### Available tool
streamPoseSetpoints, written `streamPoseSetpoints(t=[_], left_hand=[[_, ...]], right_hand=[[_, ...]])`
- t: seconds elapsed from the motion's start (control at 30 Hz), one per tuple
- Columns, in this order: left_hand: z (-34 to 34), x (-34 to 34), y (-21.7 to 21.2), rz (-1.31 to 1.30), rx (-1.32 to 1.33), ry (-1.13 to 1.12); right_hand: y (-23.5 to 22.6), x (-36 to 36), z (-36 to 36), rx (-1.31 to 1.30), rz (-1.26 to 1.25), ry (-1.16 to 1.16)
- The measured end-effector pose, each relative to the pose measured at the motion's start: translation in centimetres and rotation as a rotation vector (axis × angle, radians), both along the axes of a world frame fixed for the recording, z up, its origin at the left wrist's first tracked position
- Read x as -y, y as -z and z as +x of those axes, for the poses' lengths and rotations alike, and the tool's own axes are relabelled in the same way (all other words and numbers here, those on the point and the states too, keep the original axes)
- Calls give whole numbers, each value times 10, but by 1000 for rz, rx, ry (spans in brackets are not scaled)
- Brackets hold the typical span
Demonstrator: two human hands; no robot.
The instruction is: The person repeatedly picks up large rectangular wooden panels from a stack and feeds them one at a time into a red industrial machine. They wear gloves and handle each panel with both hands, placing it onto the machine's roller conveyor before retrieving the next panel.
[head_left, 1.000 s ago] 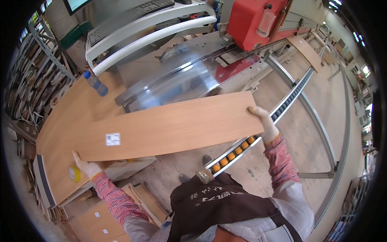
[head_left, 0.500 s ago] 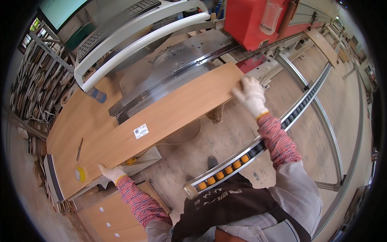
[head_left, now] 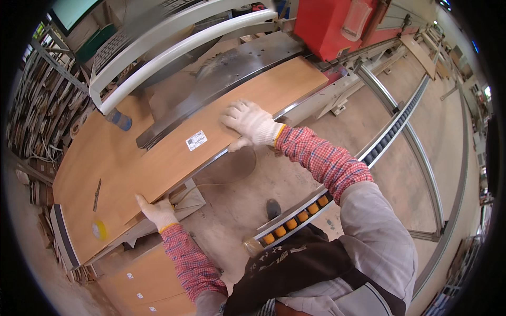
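Observation:
A long wood-coloured panel (head_left: pixel 174 163) with a white label (head_left: pixel 196 140) lies across a metal machine bed (head_left: pixel 232 71) and a similar wood-coloured worktop (head_left: pixel 84 168). My right hand (head_left: pixel 253 124), in a white knitted glove, rests on the panel to the right of the label. Its fingers lie flat on top, and the thumb reaches over the near edge. At the panel's near left corner, my gloved left hand (head_left: pixel 159 211) grips the edge, its fingers partly hidden below. A thin dark knife-like tool (head_left: pixel 97 195) and a yellow tape roll (head_left: pixel 99 230) lie on the worktop left of that hand.
A red machine housing (head_left: pixel 324 31) stands beyond the panel's far end. A white tubular rail (head_left: pixel 184 52) crosses above the bed. The roller track (head_left: pixel 300 217) runs up right from my body. Labelled panels (head_left: pixel 158 279) lie low at left, and stacked strips (head_left: pixel 39 105) line the left side.
The panel has shifted toward the far right and now covers more of the bed. My right hand has moved left from its far end onto its top; my left hand has moved slightly right.

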State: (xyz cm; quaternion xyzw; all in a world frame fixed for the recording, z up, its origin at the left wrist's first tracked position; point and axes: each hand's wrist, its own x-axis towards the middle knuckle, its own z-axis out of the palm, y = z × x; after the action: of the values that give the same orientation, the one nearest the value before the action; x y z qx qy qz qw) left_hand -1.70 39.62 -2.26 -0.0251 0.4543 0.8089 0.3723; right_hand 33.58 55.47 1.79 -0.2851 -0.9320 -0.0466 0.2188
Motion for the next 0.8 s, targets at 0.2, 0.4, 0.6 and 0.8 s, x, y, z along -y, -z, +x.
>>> streamPoseSetpoints(t=[0.2, 0.4, 0.6, 0.8], left_hand=[[-80, 35, 9, -185, -195, -58], [-209, 65, -2, -760, -963, 19], [-196, 45, -11, -1118, -1758, 320], [-167, 32, -33, -1607, -2062, 455]], right_hand=[[0, -15, 4, 46, -93, 39], [-1, -22, -3, 41, -121, 22], [1, -22, 6, -11, -81, -23], [8, -26, 11, -9, -60, -55]])
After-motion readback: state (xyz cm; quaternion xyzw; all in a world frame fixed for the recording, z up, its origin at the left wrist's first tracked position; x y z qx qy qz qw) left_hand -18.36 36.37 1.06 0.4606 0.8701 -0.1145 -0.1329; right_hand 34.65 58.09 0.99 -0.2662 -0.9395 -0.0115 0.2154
